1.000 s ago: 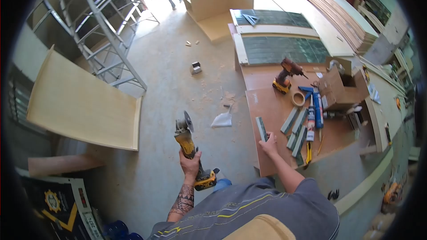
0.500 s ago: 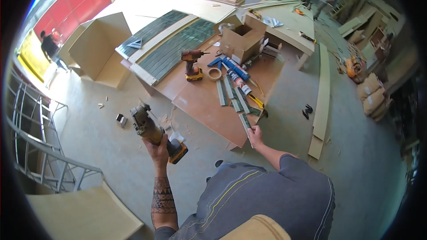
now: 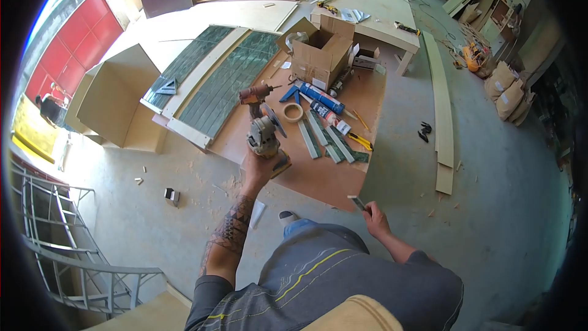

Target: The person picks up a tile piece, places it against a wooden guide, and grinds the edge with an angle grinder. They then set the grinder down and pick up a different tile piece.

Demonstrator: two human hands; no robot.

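Observation:
My left hand (image 3: 257,170) is wrapped round a cordless angle grinder (image 3: 262,140), raised over the near left edge of the brown table (image 3: 324,185). The grinder's disc faces up and to the right. Just off the table's near right corner, my right hand (image 3: 376,220) grips a narrow green tile strip (image 3: 356,202). More green strips (image 3: 310,140) lie on the table beside a yellow utility knife (image 3: 360,141). Behind the grinder stands a drill driver (image 3: 255,94), partly hidden. A tape roll (image 3: 293,112) and a blue sealant tube (image 3: 323,98) lie nearby.
An open cardboard box (image 3: 327,55) stands at the table's back, beside a panel faced with green tiles (image 3: 236,79). A plywood box (image 3: 125,101) and a metal frame (image 3: 92,270) are at left. Long boards (image 3: 442,110) lie on the floor at right. Other people are farther off.
My left hand has carried the grinder rightward and up, from over the floor to over the table edge. My right hand has drawn the strip away from the other strips, toward the right and nearer me.

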